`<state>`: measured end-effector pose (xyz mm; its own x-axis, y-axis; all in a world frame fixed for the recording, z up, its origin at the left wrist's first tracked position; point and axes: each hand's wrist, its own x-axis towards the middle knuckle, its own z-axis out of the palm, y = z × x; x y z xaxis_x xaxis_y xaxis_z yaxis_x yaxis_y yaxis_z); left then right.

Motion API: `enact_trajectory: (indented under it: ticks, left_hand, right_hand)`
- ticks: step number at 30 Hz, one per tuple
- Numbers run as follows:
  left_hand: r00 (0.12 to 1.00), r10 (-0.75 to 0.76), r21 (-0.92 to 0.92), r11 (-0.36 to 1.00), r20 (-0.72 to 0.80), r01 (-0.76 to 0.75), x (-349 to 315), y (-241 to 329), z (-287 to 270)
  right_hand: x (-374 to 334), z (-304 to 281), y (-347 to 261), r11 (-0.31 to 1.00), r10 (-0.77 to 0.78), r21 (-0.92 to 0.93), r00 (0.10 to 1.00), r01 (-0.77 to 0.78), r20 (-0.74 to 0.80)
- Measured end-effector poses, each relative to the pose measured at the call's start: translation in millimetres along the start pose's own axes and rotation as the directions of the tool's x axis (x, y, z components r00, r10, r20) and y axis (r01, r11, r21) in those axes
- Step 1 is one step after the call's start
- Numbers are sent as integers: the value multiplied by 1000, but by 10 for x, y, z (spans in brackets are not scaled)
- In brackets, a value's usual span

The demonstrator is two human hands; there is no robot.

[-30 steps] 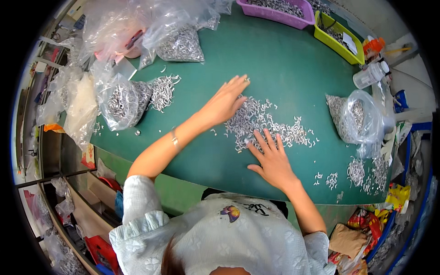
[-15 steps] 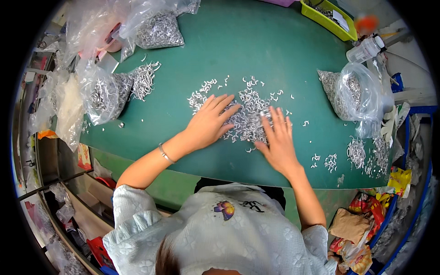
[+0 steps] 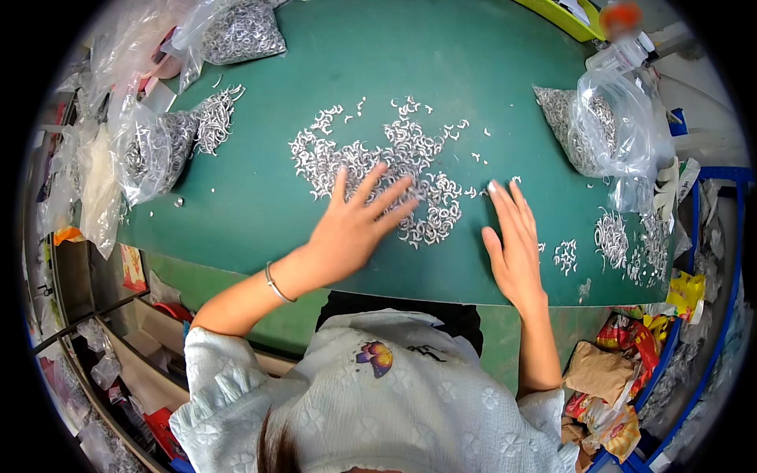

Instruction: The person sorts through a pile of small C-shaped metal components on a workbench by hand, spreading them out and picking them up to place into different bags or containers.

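Over at the left of the frame, a clear bag (image 3: 160,148) of curved silvery bits is parked on the green worktop (image 3: 355,55), with a small heap (image 3: 216,120) right beside it. Mid-frame, the main pile (image 3: 410,148) is spread out loosely, its lower part overlapped by the left hand (image 3: 353,229), fingers fanned open. Next, the right hand (image 3: 516,248) is held open, thumb apart; another filled bag (image 3: 587,130) is seen upper right.

Silvery curved pieces (image 3: 406,148), green tabletop (image 3: 339,67)
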<state>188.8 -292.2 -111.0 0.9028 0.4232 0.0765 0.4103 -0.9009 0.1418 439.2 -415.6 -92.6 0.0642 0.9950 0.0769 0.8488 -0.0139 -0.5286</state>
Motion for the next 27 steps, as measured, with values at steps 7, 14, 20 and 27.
enact_trajectory:
  ticks: [7, 14, 20, 27]
  left_hand:
    - [995, -63, -136, 989, -81, 51, 176, 332, 4]
    - [998, 14, -91, 996, -68, -20, 263, 321, 146]
    - [987, -104, 111, 987, -125, 118, 361, -81, 86]
    - [994, -38, -5, 999, -105, 38, 408, 393, 7]
  right_hand:
    - [-73, 86, -70, 993, -36, -106, 997, 43, 68]
    - [-147, 128, -9, 970, -51, -224, 982, 93, 183]
    - [-358, 249, -313, 987, -109, -88, 959, 136, 263]
    - [169, 21, 264, 950, 51, -302, 994, -78, -97]
